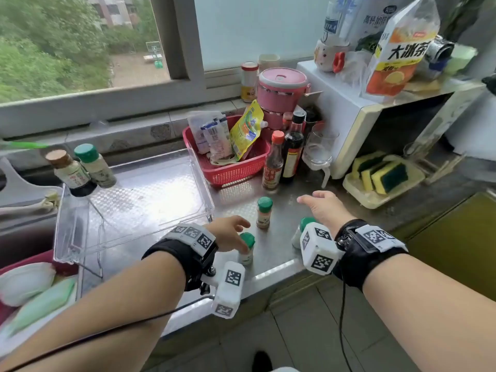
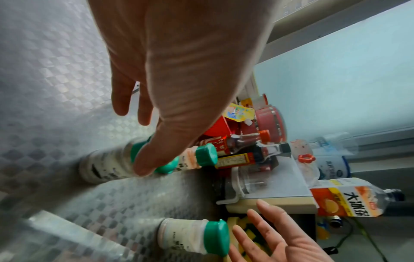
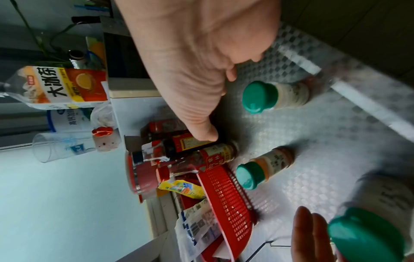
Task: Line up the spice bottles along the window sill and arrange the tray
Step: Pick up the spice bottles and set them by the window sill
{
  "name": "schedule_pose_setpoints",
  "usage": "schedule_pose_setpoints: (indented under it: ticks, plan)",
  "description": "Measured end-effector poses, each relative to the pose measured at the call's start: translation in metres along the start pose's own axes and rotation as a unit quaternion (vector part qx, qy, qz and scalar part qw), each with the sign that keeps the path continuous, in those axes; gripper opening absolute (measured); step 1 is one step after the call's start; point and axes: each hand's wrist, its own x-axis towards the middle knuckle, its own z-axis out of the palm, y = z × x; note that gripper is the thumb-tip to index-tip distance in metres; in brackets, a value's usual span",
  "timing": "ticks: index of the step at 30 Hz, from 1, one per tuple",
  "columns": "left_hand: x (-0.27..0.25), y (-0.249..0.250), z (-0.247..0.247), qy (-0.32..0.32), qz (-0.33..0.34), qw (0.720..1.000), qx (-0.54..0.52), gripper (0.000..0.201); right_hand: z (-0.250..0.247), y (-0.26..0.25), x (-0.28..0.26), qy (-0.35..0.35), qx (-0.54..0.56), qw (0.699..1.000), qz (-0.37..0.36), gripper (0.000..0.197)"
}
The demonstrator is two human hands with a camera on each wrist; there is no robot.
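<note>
Left hand [image 1: 230, 233] touching small green-capped white spice bottle [image 1: 247, 248] on steel counter [image 1: 276, 259] — grip unclear; right hand [image 1: 323, 208] spread, empty.

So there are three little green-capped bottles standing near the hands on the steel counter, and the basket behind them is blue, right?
Not quite: the basket is red, as the head view shows. The rest holds: three green-capped bottles stand on the steel counter near the hands.
</note>
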Motion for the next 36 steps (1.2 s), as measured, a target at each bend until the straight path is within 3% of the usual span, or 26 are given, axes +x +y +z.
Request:
schedule_pose_setpoints:
  ticks: [3,7,13,18,23,28,32,36]
  plan:
    - [0.004,-0.003,0.006,0.0,-0.01,0.999,0.039,0.074,-0.006,0.015,0.001,-0.03,-0.008,0.999,0.021,0.068]
    - [0.009,-0.003,0.014,0.018,-0.008,0.997,0.074,0.059,-0.008,0.038,0.013,-0.037,-0.029,0.998,0.035,0.071]
    - [0.008,-0.001,0.013,0.034,0.01,0.998,0.047,0.045,-0.002,0.055,0.029,-0.026,-0.049,0.998,0.026,0.047]
    - [0.002,0.0,0.007,0.007,0.016,0.993,-0.119,0.047,0.0,0.052,0.031,-0.01,-0.026,1.0,0.008,0.036]
    - [-0.014,0.014,-0.003,-0.014,0.04,0.945,-0.323,0.029,0.011,0.025,0.028,-0.06,0.029,0.998,-0.011,0.019]
    - [-0.035,0.019,-0.024,0.013,0.052,0.93,-0.364,0.03,0.038,-0.009,0.015,-0.135,0.062,0.988,-0.037,0.015]
    - [-0.049,0.008,-0.042,0.065,0.055,0.92,-0.383,0.037,0.068,-0.032,0.005,-0.188,0.074,0.978,-0.06,0.018]
    - [-0.064,-0.019,-0.063,0.136,0.046,0.897,-0.419,0.027,0.102,-0.047,-0.007,-0.23,0.056,0.967,-0.089,0.021]
